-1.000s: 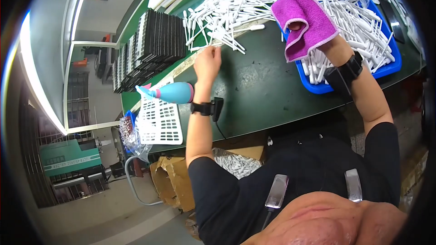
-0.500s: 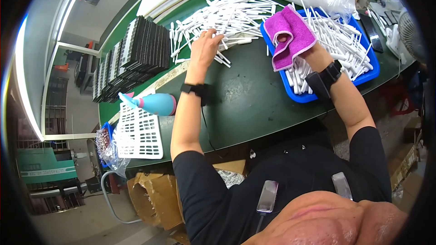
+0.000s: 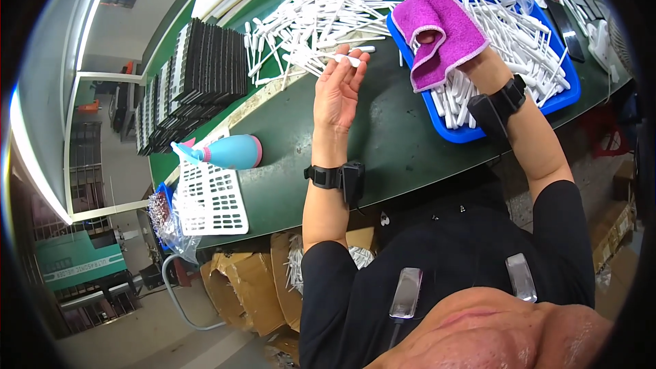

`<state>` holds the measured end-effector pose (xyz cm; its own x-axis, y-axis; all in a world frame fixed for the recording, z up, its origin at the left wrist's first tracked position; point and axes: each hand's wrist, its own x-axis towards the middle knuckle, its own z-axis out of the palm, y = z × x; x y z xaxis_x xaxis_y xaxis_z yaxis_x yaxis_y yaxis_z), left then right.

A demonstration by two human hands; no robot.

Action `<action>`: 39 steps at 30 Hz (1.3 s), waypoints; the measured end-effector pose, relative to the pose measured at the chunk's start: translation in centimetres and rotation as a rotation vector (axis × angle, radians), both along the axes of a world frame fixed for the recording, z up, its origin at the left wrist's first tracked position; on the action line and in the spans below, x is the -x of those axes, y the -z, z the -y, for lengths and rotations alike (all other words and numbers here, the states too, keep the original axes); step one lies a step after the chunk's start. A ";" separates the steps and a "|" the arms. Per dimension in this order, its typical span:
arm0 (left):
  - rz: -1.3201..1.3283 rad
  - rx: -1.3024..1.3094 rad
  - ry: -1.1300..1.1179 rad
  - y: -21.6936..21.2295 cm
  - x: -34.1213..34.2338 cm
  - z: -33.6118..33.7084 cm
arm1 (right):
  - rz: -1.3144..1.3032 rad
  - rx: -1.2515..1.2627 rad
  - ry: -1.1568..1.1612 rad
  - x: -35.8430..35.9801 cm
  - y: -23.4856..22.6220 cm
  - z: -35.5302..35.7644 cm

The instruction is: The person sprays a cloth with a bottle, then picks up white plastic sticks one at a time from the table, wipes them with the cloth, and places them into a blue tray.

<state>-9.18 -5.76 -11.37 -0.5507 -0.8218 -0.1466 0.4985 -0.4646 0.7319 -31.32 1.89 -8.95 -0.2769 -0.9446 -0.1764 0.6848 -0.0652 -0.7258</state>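
Note:
My left hand [image 3: 337, 96] is turned palm up over the green table, in front of a loose heap of white plastic sticks [image 3: 328, 10]. Between its fingertips it grips one white stick [image 3: 349, 61] with a thicker end. A purple towel [image 3: 447, 24] with a pale edge is draped over my right hand [image 3: 484, 68], which grips it; a fingertip shows in a fold and the other fingers are hidden. Beneath the towel stands a blue tray [image 3: 459, 135] filled with similar white sticks [image 3: 523, 41], each with one thick and one thin end.
Left of the heap, black ridged trays [image 3: 205, 61] are stacked. Nearer are a light-blue spray bottle [image 3: 234, 152] and a white perforated plate [image 3: 213, 198] at the table's edge [image 3: 287, 222]. A phone-like dark slab [image 3: 566, 33] and a fan [image 3: 615, 44] are at the right.
My left hand has come back and right from the heap, turning palm up with a white stick in its fingers. My right hand with the towel has stayed over the blue tray.

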 end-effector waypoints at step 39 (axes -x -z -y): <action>0.811 1.093 -0.096 0.8 1.9 -3.6 | 0.046 0.109 -0.044 -1.4 -1.2 -0.5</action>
<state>-11.08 -2.15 -12.21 -0.5568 -0.7554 0.3453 -0.2458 0.5470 0.8002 -29.92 2.41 -7.72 -0.2286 -0.9699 -0.0836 0.7213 -0.1111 -0.6837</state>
